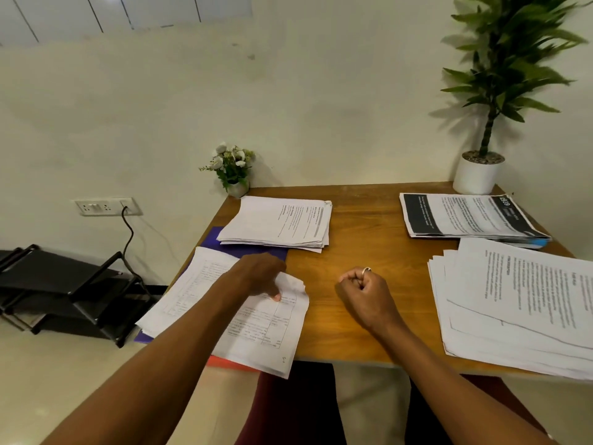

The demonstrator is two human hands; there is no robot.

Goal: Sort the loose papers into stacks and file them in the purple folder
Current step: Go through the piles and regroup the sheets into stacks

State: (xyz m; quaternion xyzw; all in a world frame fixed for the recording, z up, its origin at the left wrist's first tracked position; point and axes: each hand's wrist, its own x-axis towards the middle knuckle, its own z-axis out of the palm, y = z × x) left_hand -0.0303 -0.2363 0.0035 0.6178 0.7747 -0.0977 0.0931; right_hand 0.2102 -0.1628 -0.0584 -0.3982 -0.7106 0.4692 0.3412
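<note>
A purple folder (253, 250) lies at the table's left side, mostly covered by paper. On its far part sits a white stack of printed sheets (279, 223). Nearer me, a stack of sheets with tables (256, 329) overhangs the front left edge. My left hand (261, 276) rests on that near stack, its thumb pressing the top sheet, whose far right corner is crumpled. My right hand (365, 295) hovers over bare wood in the middle, fingers curled into a fist that holds nothing; a ring shows on one finger. A fanned pile of loose papers (519, 303) lies at the right.
A stack with black-banded covers (471, 218) lies at the far right, beside a tall plant in a white pot (478, 175). A small flower pot (236, 175) stands at the far left corner. Black racks (73, 284) sit on the floor to the left.
</note>
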